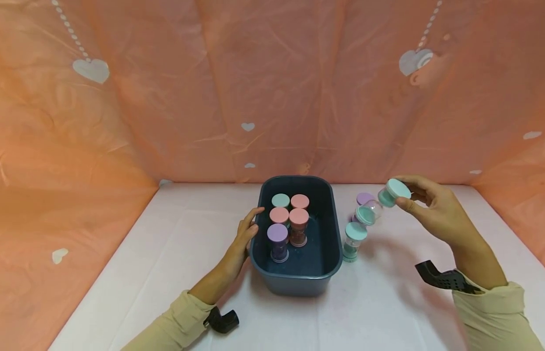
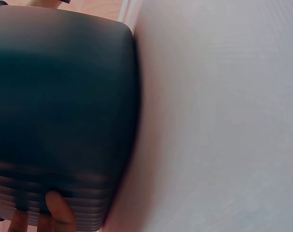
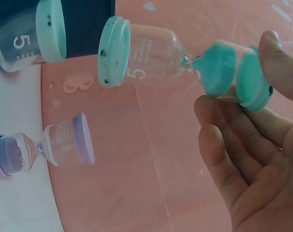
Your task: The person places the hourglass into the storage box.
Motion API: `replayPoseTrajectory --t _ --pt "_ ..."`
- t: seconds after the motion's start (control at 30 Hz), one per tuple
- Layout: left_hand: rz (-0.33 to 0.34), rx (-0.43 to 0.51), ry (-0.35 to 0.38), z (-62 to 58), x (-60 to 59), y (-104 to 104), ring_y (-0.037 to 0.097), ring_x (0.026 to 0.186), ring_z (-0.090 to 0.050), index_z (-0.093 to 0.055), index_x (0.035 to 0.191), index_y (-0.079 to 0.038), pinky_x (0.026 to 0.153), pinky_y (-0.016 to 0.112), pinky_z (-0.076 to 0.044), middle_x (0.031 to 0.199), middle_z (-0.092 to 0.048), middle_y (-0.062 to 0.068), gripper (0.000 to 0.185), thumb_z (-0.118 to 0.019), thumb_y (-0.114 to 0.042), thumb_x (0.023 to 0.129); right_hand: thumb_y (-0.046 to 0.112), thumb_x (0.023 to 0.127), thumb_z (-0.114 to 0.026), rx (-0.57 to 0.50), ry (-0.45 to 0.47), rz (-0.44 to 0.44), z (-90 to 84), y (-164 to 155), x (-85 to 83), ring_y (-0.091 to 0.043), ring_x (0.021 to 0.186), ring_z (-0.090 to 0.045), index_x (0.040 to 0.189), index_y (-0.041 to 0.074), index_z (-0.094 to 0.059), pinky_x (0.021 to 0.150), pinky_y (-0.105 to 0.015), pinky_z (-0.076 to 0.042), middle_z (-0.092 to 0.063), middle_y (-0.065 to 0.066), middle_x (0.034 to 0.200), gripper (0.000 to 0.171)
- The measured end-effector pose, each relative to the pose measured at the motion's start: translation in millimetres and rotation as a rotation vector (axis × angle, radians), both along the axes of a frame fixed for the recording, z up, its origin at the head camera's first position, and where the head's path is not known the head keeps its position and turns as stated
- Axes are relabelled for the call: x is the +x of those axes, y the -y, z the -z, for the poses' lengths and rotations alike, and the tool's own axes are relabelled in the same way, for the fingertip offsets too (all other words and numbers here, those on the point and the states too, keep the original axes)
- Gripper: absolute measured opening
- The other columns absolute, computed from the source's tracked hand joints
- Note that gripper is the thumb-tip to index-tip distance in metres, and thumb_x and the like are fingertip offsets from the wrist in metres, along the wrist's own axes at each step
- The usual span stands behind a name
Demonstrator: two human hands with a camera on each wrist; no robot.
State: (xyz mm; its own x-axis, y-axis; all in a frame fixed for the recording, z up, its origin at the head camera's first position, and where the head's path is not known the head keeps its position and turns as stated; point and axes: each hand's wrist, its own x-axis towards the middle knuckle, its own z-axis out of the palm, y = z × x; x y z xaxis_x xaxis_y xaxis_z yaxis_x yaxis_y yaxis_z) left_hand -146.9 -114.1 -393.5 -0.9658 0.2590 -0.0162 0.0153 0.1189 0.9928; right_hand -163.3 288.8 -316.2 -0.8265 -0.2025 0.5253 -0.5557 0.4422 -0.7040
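Note:
My right hand (image 1: 434, 209) pinches a sand timer with teal caps (image 1: 388, 196) by one end, between thumb and fingers, and holds it tilted above the table. In the right wrist view, that timer (image 3: 158, 50) has teal sand in the bulb by my fingers and a "5" on the clear glass. Below it a second teal-capped timer (image 1: 353, 242) stands upright on the table. A purple-capped timer (image 1: 364, 198) is behind, partly hidden. My left hand (image 1: 241, 239) touches the left outer wall of a dark blue bin (image 1: 294, 285), fingertips (image 2: 62, 210) on its ribbed side.
Inside the bin several timers stand at the left: a teal one (image 1: 280, 200), pink ones (image 1: 299, 217) and a purple one (image 1: 277, 234). The white tabletop (image 1: 377, 312) ends at an orange-pink sheet (image 1: 272, 87) behind and at both sides.

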Motion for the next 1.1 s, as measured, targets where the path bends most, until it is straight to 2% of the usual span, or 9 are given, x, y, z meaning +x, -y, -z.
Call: replayPoseTrajectory --t 0.4,0.7,1.1 --pt "0.005 0.003 -0.004 0.2 -2.5 -1 0.035 0.153 -0.003 -0.029 0.152 -0.038 0.112 0.077 -0.005 0.163 -0.006 0.001 0.053 -0.031 -0.045 0.099 -0.012 0.086 -0.066 -0.080 -0.017 -0.033 -10.4 15 0.1 0.001 0.099 -0.064 0.126 -0.002 -0.061 0.085 -0.008 -0.047 -0.069 0.017 0.107 0.042" --pt "-0.005 0.011 0.000 1.7 -1.0 3 0.033 0.153 0.000 -0.030 0.151 -0.039 0.112 0.077 -0.003 0.162 -0.007 0.001 0.051 -0.031 -0.046 0.100 -0.006 0.087 -0.069 -0.015 -0.007 -0.045 -22.5 30 -2.6 0.001 0.096 -0.062 0.127 -0.001 -0.061 0.082 -0.009 -0.047 -0.066 0.020 0.109 0.041" --pt "0.007 0.006 -0.007 1.8 -1.4 2 0.034 0.154 0.001 -0.029 0.150 -0.039 0.111 0.078 -0.001 0.163 -0.005 0.001 0.052 -0.031 -0.047 0.099 -0.008 0.083 -0.072 0.010 -0.075 -0.117 -34.2 54 -7.9 -0.005 0.087 -0.061 0.123 -0.001 -0.063 0.083 -0.012 -0.047 -0.066 0.019 0.106 0.042"
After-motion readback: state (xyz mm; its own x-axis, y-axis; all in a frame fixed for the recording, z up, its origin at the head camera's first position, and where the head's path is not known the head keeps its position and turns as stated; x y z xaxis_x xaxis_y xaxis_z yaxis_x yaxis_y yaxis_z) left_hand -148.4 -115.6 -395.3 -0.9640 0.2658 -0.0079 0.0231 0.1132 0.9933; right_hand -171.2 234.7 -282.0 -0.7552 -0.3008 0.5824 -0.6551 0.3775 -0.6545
